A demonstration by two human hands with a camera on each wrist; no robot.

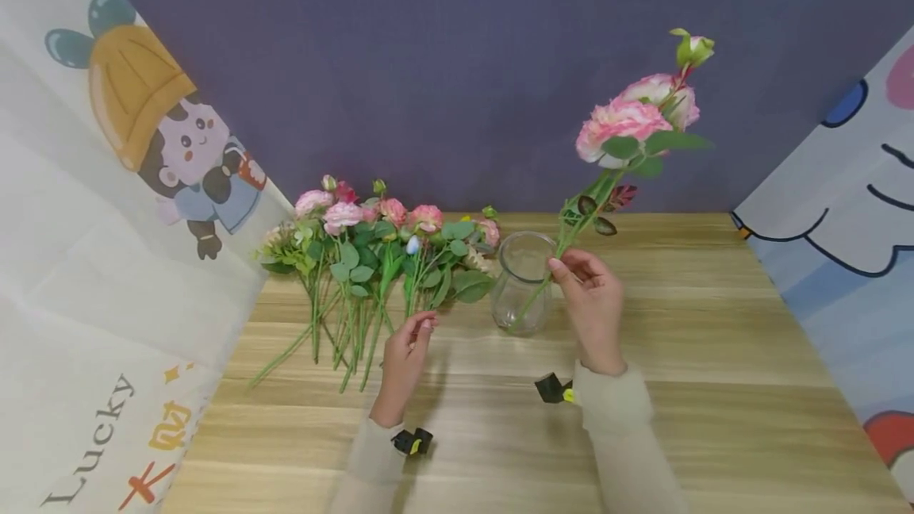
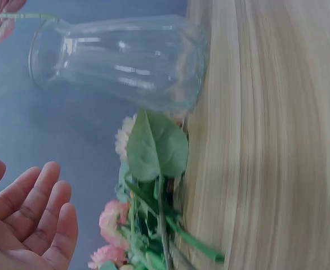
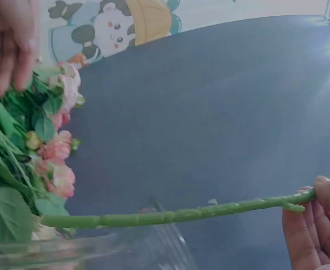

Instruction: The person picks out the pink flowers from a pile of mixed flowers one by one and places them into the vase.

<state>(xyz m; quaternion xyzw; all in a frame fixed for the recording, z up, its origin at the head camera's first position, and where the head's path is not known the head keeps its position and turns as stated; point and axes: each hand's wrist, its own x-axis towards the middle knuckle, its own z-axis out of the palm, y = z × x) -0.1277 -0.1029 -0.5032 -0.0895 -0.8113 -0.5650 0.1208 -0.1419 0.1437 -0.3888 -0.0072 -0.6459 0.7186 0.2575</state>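
My right hand [image 1: 594, 304] pinches the green stem [image 3: 176, 216] of an artificial pink-and-white flower [image 1: 621, 129] between thumb and fingers. Its blooms, bud and leaves rise up and to the right. The stem slants down across the clear glass vase [image 1: 524, 292]; I cannot tell whether its lower end is inside or in front of the glass. My left hand [image 1: 405, 367] hovers with loosely bent fingers near the flower pile [image 1: 371, 252], holding nothing. In the left wrist view the left palm [image 2: 27, 225] is apart from the vase [image 2: 131, 62].
Several pink flowers and green leaves lie in the pile on the wooden table [image 1: 714, 419], stems toward me. A dark blue-grey panel [image 1: 457, 62] stands behind. Printed curtains [image 1: 71, 220] flank both sides.
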